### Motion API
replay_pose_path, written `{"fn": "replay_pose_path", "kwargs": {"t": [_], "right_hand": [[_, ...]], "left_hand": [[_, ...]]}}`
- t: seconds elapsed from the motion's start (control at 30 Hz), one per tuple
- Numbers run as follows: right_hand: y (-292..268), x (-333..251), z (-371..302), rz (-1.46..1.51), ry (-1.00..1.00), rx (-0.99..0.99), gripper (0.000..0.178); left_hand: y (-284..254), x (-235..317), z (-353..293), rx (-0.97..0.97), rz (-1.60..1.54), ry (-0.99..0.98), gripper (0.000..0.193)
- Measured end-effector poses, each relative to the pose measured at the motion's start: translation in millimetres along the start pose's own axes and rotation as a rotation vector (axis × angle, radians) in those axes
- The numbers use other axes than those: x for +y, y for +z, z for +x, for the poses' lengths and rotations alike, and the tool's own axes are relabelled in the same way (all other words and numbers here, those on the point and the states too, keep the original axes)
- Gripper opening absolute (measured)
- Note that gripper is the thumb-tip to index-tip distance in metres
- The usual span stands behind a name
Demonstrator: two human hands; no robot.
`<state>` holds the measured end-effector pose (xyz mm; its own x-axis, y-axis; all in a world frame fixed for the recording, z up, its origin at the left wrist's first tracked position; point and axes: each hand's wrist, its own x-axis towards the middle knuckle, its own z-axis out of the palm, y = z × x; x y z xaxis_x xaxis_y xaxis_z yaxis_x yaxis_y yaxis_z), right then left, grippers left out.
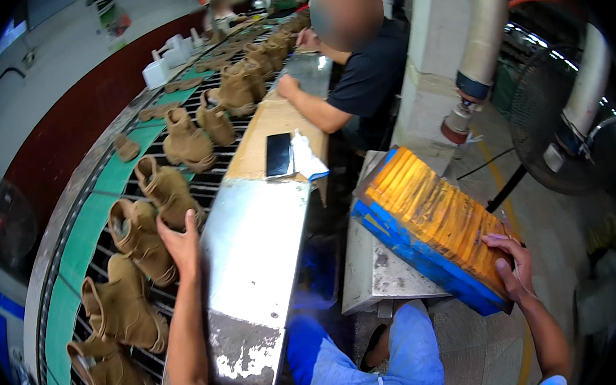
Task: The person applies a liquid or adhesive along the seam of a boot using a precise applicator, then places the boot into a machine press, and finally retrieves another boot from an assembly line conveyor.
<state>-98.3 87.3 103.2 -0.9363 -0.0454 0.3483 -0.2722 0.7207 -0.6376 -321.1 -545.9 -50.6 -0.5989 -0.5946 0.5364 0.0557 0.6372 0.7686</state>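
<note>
My left hand (182, 247) reaches over the conveyor with thumb and fingers apart, beside a tan suede ankle boot (140, 242). Its fingertips are partly hidden against the boots, so I cannot tell whether they touch. Another tan boot (166, 191) stands just beyond the hand. On the right, my right hand (514, 263) is bent at the near end of a yellow, ridged block with blue sides (433, 219). A thin purple stick-like thing (498, 236) shows at its fingers, too small to name surely. The block lies slanted on a worn pale stand (393, 269).
More boots (118, 305) line the slatted conveyor with its green strip (75, 265). A metal ledge (254, 247) runs alongside, with cardboard, a black phone (279, 155) and white wipes (306, 155). A co-worker (368, 79) sits ahead. A large fan (555, 115) stands right.
</note>
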Motion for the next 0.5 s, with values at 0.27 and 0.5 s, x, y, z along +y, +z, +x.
{"fn": "replay_pose_path", "kwargs": {"t": [0.27,0.5], "right_hand": [[-5,7,-1,-0.016,-0.024,0.013,0.059],[-2,1,0,0.045,-0.018,0.023,0.041]], "left_hand": [[28,-8,32,-0.125,-0.245,-0.134,0.105],[22,1,38,-0.111,-0.386,-0.248,0.102]]}}
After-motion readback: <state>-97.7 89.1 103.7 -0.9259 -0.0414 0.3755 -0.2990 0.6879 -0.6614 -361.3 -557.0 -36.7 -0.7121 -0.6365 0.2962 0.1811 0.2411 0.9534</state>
